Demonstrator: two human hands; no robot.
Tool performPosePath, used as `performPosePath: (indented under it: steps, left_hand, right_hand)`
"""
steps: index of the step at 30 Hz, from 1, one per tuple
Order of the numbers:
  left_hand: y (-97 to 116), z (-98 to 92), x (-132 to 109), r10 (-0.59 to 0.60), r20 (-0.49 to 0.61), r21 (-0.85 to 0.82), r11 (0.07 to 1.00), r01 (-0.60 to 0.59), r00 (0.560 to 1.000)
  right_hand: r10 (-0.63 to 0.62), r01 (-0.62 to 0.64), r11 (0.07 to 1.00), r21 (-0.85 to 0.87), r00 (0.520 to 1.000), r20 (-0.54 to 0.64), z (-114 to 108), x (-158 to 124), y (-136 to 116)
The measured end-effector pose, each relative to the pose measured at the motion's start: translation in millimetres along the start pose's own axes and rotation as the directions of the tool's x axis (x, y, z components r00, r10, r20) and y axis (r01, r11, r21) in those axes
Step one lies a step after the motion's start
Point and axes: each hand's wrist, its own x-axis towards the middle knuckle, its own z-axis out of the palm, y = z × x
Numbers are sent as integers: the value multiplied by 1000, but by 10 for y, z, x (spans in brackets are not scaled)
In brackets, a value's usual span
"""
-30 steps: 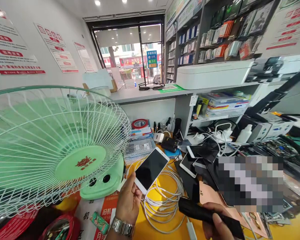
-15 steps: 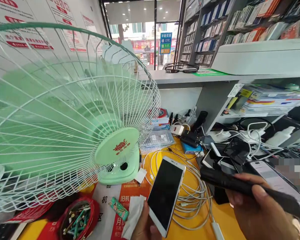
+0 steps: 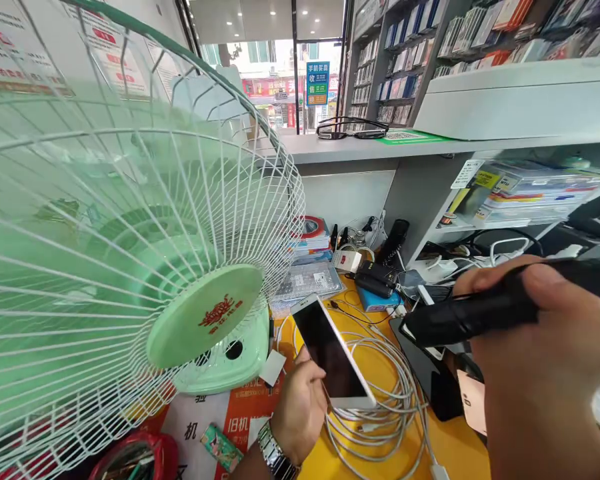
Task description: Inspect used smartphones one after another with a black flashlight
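A white-framed smartphone lies tilted in my left hand, its dark screen facing up. My thumb rests along its near left edge, and the fingers go out of sight beneath it. On the right, my right hand is wrapped round a long black cylindrical tool, whose blunt end points left toward the phone. Its far end is blurred, so I cannot tell the exact kind. Under and beside the phone, a coil of white cable lies on the yellow tabletop.
A green desk fan with a wire cage fills the left side. Below it sit a red container and a small green packet. Glasses rest on the grey ledge. A black remote-like object, chargers and phones crowd the back right.
My right hand has raised the black tool and turned it. The phone has rotated, its top now leaning left, and more of my left hand and its watch shows. The view has shifted slightly.
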Motion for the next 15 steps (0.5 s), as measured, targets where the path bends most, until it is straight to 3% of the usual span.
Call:
performPosePath:
  steps: [4,8,12,15]
  left_hand:
    - [1,-3,212,-68,101,38,997,64,993]
    - [-24,5,246,-131,199,19,991,130,971]
    - [-92,-54,196,-200,356,-127,957,259,913]
    - [-114,-134,163,-230,346,-131,948,290,910]
  right_hand:
    - [-73,68,997,33,975,207,84,84,120]
    - [-10,-45,987,156,943,331,130,131,157]
    - [110,-205,961,184,898,426,26,114,161]
    - [150,-220,970,100,873,464,-37,59,128]
